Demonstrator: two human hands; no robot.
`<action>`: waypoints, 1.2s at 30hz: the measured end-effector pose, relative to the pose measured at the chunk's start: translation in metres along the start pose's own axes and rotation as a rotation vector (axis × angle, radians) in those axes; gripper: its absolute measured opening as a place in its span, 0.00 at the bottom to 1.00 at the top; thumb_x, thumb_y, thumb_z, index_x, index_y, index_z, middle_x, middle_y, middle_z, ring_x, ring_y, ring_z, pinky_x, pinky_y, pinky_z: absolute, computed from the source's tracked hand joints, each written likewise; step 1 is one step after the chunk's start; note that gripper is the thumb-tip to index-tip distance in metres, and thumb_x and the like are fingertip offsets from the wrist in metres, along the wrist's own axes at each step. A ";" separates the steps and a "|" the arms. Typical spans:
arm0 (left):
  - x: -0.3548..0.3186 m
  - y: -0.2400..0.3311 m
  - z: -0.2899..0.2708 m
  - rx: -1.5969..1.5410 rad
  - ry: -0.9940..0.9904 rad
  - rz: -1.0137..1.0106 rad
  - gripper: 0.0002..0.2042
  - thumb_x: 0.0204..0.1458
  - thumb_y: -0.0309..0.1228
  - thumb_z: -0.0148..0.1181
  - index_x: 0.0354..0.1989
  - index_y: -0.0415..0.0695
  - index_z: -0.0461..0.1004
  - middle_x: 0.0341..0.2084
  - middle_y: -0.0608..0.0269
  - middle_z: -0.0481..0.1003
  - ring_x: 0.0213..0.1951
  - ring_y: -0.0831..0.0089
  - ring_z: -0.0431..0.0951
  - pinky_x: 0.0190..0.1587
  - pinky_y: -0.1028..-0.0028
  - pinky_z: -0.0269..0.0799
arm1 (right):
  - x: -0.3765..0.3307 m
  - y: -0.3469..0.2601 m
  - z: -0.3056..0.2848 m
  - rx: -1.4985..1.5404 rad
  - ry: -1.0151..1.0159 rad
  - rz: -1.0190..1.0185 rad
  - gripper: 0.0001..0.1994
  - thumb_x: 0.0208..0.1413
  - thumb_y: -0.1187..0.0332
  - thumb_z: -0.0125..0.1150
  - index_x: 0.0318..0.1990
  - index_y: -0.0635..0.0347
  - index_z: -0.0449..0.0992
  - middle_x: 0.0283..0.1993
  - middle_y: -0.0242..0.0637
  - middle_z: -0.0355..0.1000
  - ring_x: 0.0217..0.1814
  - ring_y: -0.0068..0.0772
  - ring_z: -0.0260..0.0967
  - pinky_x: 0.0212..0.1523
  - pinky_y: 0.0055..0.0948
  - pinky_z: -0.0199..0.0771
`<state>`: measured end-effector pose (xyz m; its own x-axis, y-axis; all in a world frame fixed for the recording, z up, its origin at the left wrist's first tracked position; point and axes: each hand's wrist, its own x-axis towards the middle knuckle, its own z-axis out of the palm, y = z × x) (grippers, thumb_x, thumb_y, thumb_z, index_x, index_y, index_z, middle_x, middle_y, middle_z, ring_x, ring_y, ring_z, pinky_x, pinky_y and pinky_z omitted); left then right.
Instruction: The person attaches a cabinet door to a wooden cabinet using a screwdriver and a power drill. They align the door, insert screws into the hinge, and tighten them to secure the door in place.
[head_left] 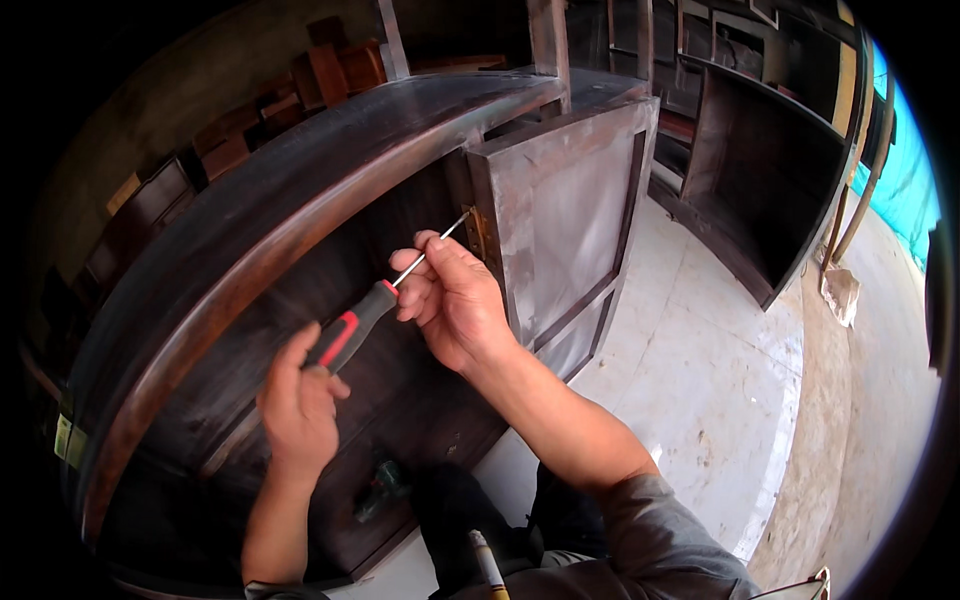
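Note:
A screwdriver with a black and red handle slants up to the right, its tip at a brass-coloured hinge. The hinge joins the dark wooden cabinet to its open door. With thumb and fingers, my right hand pinches the metal shaft below the tip. At the handle's butt end is my left hand, slightly blurred, its thumb and forefinger loosely around the handle. Any screw under the tip is too small to make out.
Inside the cabinet's lower part lies a dark green power tool. Another open dark cabinet stands at the far right, near a turquoise sheet. Brown wooden pieces are piled behind. A cigarette juts in at the bottom.

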<state>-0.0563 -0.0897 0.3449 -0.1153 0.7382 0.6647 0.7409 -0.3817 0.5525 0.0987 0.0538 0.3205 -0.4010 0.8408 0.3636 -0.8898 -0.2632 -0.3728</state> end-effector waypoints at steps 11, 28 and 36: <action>-0.017 -0.025 -0.009 0.030 0.002 0.154 0.20 0.54 0.20 0.51 0.57 0.31 0.65 0.43 0.46 0.74 0.28 0.68 0.78 0.31 0.75 0.74 | -0.002 0.002 0.005 0.019 -0.018 0.018 0.10 0.67 0.65 0.47 0.40 0.61 0.70 0.37 0.44 0.78 0.22 0.33 0.74 0.25 0.29 0.79; -0.011 -0.024 0.001 0.476 0.155 0.606 0.17 0.52 0.16 0.49 0.52 0.32 0.69 0.43 0.46 0.72 0.26 0.72 0.75 0.27 0.76 0.69 | -0.001 0.000 0.000 0.039 -0.015 0.027 0.10 0.67 0.65 0.47 0.40 0.62 0.69 0.37 0.45 0.77 0.23 0.29 0.75 0.24 0.27 0.81; -0.017 -0.011 0.004 0.405 0.153 0.545 0.18 0.50 0.20 0.58 0.51 0.33 0.69 0.46 0.45 0.72 0.41 0.57 0.77 0.44 0.66 0.74 | -0.001 -0.005 0.001 0.015 0.022 0.023 0.10 0.68 0.66 0.46 0.39 0.63 0.70 0.35 0.45 0.77 0.23 0.29 0.74 0.22 0.28 0.81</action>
<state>-0.0603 -0.0959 0.3259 0.2738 0.4022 0.8736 0.9046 -0.4162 -0.0919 0.1033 0.0535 0.3228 -0.4169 0.8447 0.3357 -0.8836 -0.2900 -0.3677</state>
